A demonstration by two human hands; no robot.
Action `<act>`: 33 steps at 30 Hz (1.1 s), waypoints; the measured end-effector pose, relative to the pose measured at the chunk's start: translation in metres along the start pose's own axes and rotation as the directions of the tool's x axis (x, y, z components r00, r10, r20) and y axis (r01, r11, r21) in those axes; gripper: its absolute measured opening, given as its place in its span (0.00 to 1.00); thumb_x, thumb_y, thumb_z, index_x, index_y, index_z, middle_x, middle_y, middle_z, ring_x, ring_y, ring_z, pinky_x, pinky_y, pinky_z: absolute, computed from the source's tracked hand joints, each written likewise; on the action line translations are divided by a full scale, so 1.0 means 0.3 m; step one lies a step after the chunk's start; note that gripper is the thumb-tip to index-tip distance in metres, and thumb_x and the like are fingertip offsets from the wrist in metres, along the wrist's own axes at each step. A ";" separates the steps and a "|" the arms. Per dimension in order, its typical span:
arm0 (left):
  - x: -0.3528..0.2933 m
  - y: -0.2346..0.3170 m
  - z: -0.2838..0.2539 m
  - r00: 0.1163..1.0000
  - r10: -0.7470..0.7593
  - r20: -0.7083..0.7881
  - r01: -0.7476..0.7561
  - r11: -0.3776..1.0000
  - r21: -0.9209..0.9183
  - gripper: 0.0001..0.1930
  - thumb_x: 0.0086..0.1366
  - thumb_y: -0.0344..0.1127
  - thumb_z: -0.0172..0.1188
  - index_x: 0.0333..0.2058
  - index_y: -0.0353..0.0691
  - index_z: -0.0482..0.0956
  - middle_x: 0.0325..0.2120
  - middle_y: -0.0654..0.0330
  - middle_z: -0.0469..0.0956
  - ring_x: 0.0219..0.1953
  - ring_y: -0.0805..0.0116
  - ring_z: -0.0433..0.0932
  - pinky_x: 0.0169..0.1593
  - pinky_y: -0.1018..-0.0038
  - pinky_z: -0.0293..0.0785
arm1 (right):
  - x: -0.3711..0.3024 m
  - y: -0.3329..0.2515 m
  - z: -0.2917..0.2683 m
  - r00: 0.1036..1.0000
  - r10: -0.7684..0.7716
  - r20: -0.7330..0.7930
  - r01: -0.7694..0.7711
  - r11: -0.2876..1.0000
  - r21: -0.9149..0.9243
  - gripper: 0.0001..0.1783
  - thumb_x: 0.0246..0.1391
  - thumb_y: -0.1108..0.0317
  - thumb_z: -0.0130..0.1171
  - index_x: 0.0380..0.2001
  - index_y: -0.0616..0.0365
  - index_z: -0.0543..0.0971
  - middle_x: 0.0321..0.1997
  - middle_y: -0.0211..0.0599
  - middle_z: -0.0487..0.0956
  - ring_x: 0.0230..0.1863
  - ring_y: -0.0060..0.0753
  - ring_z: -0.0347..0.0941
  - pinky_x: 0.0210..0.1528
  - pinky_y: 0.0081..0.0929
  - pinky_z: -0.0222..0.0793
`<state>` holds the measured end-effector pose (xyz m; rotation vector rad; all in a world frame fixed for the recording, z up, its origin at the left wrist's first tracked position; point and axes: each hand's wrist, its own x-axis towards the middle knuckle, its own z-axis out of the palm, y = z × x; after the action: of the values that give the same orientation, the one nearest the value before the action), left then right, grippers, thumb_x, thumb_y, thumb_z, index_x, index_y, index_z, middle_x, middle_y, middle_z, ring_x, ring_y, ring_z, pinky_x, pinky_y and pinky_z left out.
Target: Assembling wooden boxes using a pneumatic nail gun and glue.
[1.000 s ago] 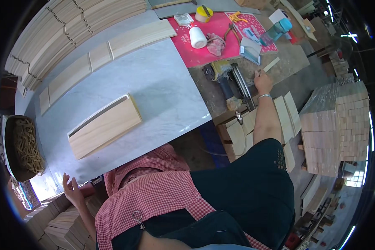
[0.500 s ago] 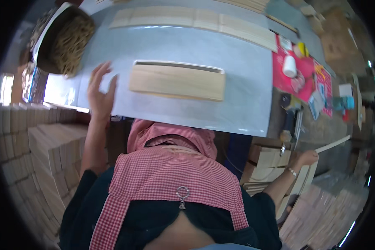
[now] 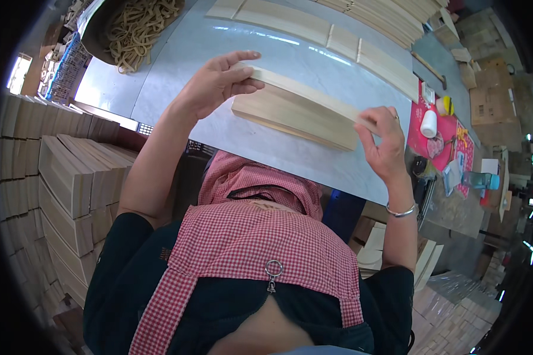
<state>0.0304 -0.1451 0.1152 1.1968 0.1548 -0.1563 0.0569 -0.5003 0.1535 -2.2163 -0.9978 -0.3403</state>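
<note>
A thin, pale wooden strip (image 3: 309, 93) spans between my two hands, just above the table. My left hand (image 3: 219, 86) has its left end between thumb and fingers, with the index finger stretched out along the far side. My right hand (image 3: 386, 142), a bangle on its wrist, pinches the right end. Below the strip a flat wooden board (image 3: 287, 115) lies on the grey-white tabletop, its far edge partly hidden by the strip. Whether the strip touches the board cannot be told.
A row of light wooden panels (image 3: 284, 28) lies along the far side of the table. At the upper left a container holds tan bands (image 3: 137, 35). A red mat with a white bottle (image 3: 429, 124) is at right. Stacked wooden pieces (image 3: 71, 177) stand at left.
My right hand has come from the lower right up over the table, bringing the wooden strip. My left hand has moved right and taken the strip's other end. The view has shifted.
</note>
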 end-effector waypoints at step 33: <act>0.167 -0.122 -0.109 0.851 0.507 0.138 -0.343 0.336 0.877 0.11 0.60 0.29 0.65 0.41 0.33 0.87 0.32 0.56 0.86 0.29 0.66 0.77 0.39 0.73 0.77 | -0.060 0.283 0.178 0.940 0.308 -0.147 -0.304 0.951 0.050 0.06 0.57 0.75 0.62 0.37 0.60 0.85 0.35 0.28 0.83 0.36 0.26 0.72 0.42 0.21 0.69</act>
<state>0.0707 -0.1298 0.0600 2.2941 -0.1516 0.4114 0.1057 -0.5151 0.0653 -2.2395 -0.5602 -0.3458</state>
